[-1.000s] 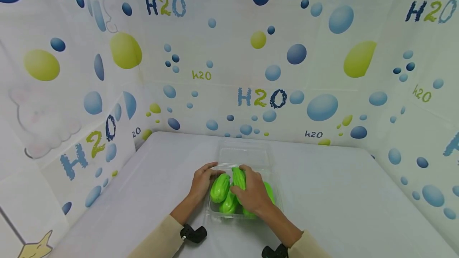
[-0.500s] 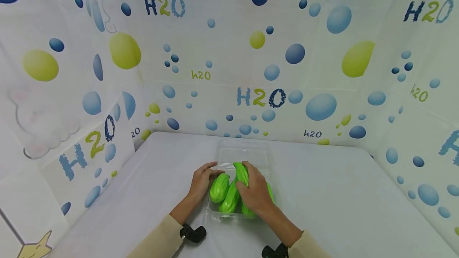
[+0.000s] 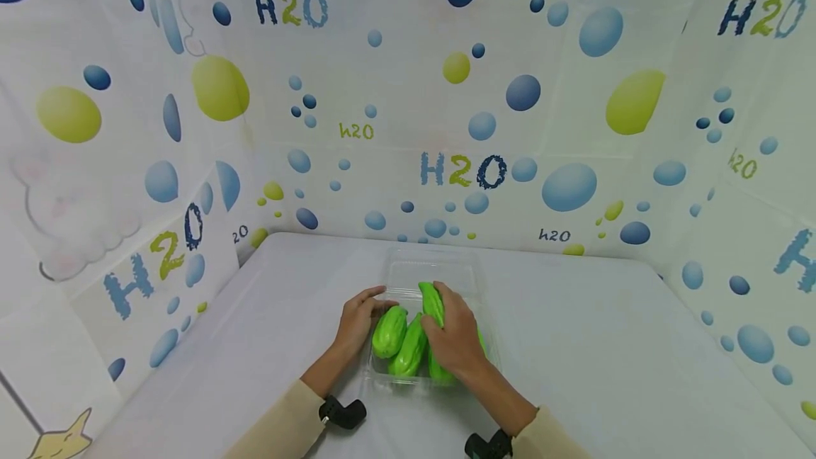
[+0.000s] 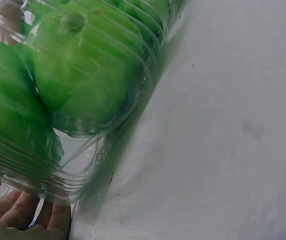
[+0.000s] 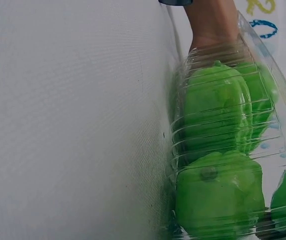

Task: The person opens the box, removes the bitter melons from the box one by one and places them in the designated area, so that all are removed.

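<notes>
Shifted rightward: vegetable point(image 3: 432, 303) gripped by right hand point(image 3: 455, 337), pointing away lengthwise. Left hand point(image 3: 353, 323) holds container point(image 3: 408, 380); wrist views alone show ribs point(image 4: 65, 187).

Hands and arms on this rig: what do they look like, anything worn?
A person's left hand and right hand, both bare, no gloves. The left sleeve and right sleeve are plain beige, ending short of the wrists. A bulky black device sits at each wrist: left device, right device, the right one partly cut off. No markings readable.
</notes>
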`<action>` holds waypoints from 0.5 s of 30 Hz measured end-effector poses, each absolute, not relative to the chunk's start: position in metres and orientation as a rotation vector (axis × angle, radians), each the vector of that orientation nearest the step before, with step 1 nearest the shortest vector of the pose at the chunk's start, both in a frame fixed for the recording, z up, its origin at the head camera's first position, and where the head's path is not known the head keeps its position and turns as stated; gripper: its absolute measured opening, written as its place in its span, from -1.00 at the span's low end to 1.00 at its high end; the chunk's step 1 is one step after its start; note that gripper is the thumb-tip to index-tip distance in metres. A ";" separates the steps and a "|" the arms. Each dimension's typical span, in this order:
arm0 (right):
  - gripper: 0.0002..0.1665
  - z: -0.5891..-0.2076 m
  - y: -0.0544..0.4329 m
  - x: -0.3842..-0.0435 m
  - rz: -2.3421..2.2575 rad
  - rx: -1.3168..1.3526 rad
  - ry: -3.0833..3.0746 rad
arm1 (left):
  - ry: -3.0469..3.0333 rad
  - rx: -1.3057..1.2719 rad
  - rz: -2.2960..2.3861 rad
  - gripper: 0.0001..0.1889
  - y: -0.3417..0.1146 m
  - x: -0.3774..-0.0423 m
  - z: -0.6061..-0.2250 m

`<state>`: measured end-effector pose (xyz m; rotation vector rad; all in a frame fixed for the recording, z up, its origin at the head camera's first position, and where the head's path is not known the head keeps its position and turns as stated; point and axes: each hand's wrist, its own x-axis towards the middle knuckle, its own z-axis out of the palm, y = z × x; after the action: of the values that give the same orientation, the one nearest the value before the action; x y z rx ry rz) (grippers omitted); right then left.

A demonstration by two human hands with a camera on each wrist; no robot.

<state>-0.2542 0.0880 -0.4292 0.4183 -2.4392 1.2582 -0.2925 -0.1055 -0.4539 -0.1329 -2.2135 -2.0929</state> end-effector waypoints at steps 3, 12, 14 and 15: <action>-0.32 -0.429 0.089 -0.254 1.243 0.415 -2.428 | -2.210 -0.127 -2.083 -0.52 -0.106 -0.299 -0.463; -0.31 -0.427 0.094 -0.254 1.248 0.400 -2.380 | -2.182 -0.104 -2.097 -0.54 -0.105 -0.303 -0.469; -0.31 -0.425 0.096 -0.254 1.244 0.389 -2.367 | -2.180 -0.098 -2.098 -0.54 -0.105 -0.303 -0.469; -0.32 -0.424 0.097 -0.253 1.249 0.386 -2.361 | -2.180 -0.097 -2.097 -0.54 -0.105 -0.302 -0.468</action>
<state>-0.2532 0.0966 -0.4240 0.3858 -2.3607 1.2493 -0.3024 -0.1051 -0.4683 -0.0967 -2.1805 -2.0974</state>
